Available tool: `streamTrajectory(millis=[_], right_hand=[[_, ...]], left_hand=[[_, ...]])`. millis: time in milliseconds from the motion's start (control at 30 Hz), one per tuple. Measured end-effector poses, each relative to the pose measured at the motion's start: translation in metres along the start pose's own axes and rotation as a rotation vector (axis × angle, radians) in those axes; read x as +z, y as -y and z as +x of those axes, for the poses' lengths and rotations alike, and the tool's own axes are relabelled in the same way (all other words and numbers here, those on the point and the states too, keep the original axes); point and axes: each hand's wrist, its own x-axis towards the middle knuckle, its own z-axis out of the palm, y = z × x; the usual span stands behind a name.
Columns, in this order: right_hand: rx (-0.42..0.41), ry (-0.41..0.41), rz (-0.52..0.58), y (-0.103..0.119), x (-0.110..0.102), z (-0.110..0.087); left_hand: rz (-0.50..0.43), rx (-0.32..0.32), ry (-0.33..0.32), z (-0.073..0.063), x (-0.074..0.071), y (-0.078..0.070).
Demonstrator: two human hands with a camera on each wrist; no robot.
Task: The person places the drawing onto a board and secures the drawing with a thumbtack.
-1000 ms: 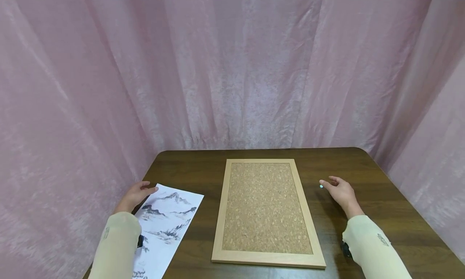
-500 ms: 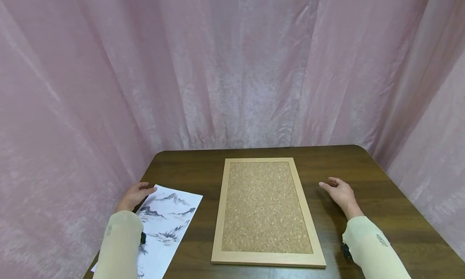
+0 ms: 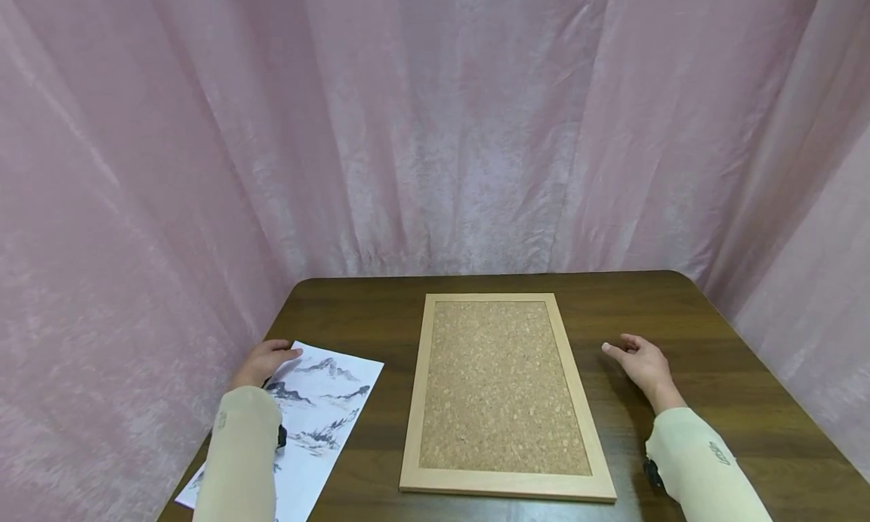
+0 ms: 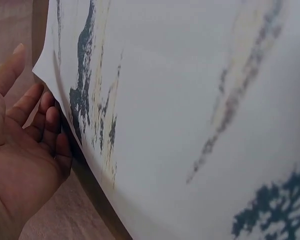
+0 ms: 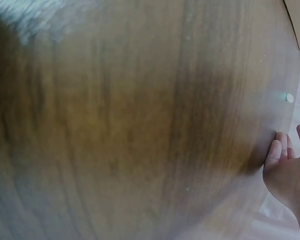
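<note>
A white sheet of paper (image 3: 322, 424) printed with an ink landscape of mountains lies on the left of the table. My left hand (image 3: 261, 363) is at its far left corner, the thumb over that corner in the head view. In the left wrist view the fingers (image 4: 50, 120) bend loosely at the paper's edge, and the thumb stands apart from the sheet. The edge bows up slightly beside them. My right hand (image 3: 642, 363) is low over the table to the right of the corkboard (image 3: 503, 386), fingers loosely bent and holding nothing. A small pale round spot (image 5: 289, 98) shows near its fingertips.
The corkboard has a light wooden frame and lies in the middle of the dark wooden table (image 3: 707, 356), between the two hands. Pink curtains (image 3: 462, 129) hang behind the table and along both sides.
My left hand has shifted slightly right, further over the paper's corner, and the sheet's near left corner now shows beside the sleeve. The right hand stays in place. The corkboard has not moved.
</note>
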Motion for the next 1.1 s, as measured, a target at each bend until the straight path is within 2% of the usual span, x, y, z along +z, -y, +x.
streamTrajectory(millis=[233,500,667,933,1100], right_hand=[[-0.013,-0.004,-0.007,0.0,0.001,0.001],[-0.034,-0.013,-0.001,0.0,0.003,0.001],[-0.045,-0.026,-0.021,0.001,0.002,-0.001],[-0.081,-0.076,-0.069,-0.001,0.005,0.004],[-0.103,-0.146,-0.093,-0.005,0.008,0.008]], left_hand=[[-0.008,-0.002,-0.02,0.003,0.003,-0.002],[0.053,-0.007,-0.112,0.008,0.01,-0.002],[0.072,-0.009,-0.146,0.007,0.01,-0.004],[0.105,0.037,-0.156,0.005,0.006,-0.009],[0.124,0.127,-0.152,0.006,0.002,-0.012]])
